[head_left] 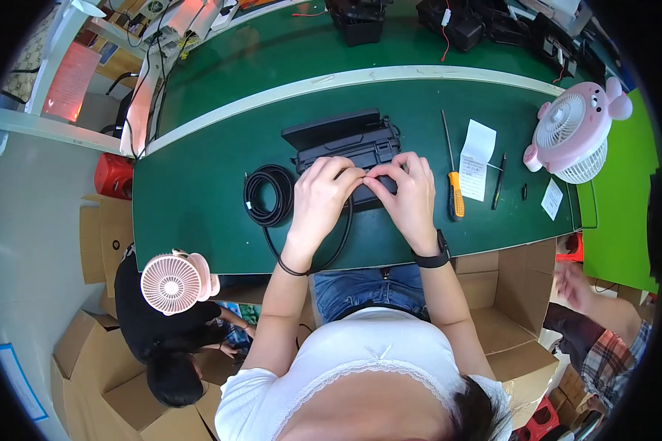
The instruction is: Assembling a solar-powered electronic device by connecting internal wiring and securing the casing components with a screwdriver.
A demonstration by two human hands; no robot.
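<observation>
Black boxy plastic device (349,143) with a raised flat lid sits mid-counter on the green counter (198,184), directly ahead of the person, long axis running left to right. Both hands meet at its near edge — left hand (322,192) and right hand (410,192) about equally close, fingertips pinched together on some small part at the front of the device; what that part is, probably a clip or cable end, is too small to tell. Fingers narrow on both hands, curled down, thumbs tucked under.

Black coiled cable (268,195) lies just left of the device, one strand looping back under the left wrist toward the counter's near edge. Right of the device: yellow-handled screwdriver (453,176), shaft pointing away from the person, then a white paper slip (477,158) and a black pen (499,181). Pink pig-shaped desk fan (574,132) at far right — a second pink fan (173,283) below the counter's near-left edge. Cardboard boxes (504,301) on the floor.
</observation>
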